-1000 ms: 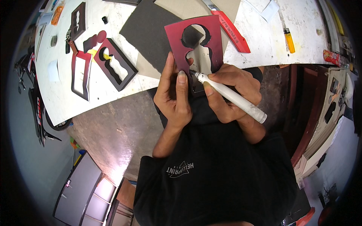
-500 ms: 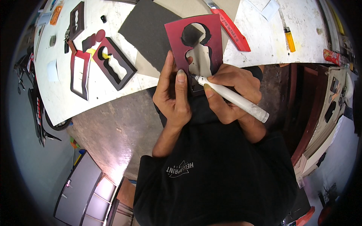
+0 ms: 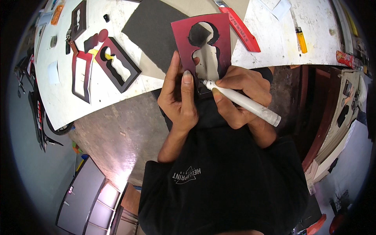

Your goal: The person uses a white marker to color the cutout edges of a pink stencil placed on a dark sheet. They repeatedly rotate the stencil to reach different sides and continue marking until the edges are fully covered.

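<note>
My left hand (image 3: 179, 98) grips a dark red panel (image 3: 181, 37) by its left side, thumb in front and fingers behind. The panel fades to black toward its lower end and has a figure-shaped cut-out with a round top and blackened edges. In my right hand (image 3: 246, 94) is a white marker pen (image 3: 250, 105), pinched between thumb and fingers. Its dark tip meets the panel near the lower left edge of the cut-out, close to my left thumb. Both hands are raised in front of the table's near edge.
On the white table (image 3: 55, 105) at left lie a dark frame with a wavy cut-out (image 3: 131, 68), a red-black frame (image 3: 76, 74) and a small black cap (image 3: 106, 18). Behind the panel are a black sheet (image 3: 152, 31), a red cutter knife (image 3: 241, 31) and a yellow lighter (image 3: 301, 40).
The pen tip has shifted very slightly downward at the cut-out's lower edge. Both hands keep their hold on the panel and pen, nearly still.
</note>
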Motion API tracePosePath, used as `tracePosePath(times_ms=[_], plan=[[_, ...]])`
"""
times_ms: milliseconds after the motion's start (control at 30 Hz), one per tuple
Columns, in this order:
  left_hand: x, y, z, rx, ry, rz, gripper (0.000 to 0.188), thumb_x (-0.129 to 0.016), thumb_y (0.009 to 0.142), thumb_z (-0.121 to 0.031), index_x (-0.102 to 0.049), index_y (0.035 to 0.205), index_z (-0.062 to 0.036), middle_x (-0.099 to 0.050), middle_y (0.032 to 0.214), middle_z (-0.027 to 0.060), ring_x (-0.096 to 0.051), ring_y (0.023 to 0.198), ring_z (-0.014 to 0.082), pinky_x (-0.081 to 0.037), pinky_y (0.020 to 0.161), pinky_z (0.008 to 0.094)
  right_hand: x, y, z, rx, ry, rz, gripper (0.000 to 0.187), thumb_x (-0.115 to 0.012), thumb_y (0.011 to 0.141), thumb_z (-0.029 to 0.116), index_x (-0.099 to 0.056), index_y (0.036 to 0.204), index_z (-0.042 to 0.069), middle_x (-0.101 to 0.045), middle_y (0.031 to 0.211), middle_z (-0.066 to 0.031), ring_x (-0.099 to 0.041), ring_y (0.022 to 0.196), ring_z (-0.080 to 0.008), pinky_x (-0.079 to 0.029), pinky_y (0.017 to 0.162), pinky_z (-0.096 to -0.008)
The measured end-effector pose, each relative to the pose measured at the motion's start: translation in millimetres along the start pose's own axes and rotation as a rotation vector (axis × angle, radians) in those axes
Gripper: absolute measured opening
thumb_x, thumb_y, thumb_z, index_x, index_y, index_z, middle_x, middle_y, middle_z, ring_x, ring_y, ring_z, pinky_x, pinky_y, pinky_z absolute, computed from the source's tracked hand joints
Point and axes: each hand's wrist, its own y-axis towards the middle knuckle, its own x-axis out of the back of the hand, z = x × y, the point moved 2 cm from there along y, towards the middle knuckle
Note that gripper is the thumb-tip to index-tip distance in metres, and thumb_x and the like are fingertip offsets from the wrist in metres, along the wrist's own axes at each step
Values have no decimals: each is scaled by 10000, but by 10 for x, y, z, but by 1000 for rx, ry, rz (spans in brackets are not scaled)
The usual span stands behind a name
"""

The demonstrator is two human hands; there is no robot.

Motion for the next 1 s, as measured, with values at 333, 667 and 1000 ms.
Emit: tracePosePath(times_ms=[333,667,1000], plan=[[-9,6,1,9,1,-11,458,-503,1012,-123,-425,1416,78,-664,1159,219,-652,1012,182,-523,830,282,14,-26,13,4,28,16,114,-679,742,-4,-622,824,-60,-631,650,-152,-605,494,-200,-471,471,-281],[34,44,16,105,-156,2,455,-530,987,-51,-406,1395,109,-651,1167,225,-646,1092,223,-512,884,286,16,-110,71,-18,-76,15,149,-717,760,28,-634,850,-56,-646,674,-149,-615,502,-191,-461,464,-261],[25,39,-16,107,-156,-17,457,-541,974,-15,-409,1391,118,-673,1119,216,-645,1081,196,-476,915,270,2,-108,43,-13,-5,32,121,-706,753,11,-636,828,-53,-652,671,-141,-613,503,-198,-460,466,-269]])
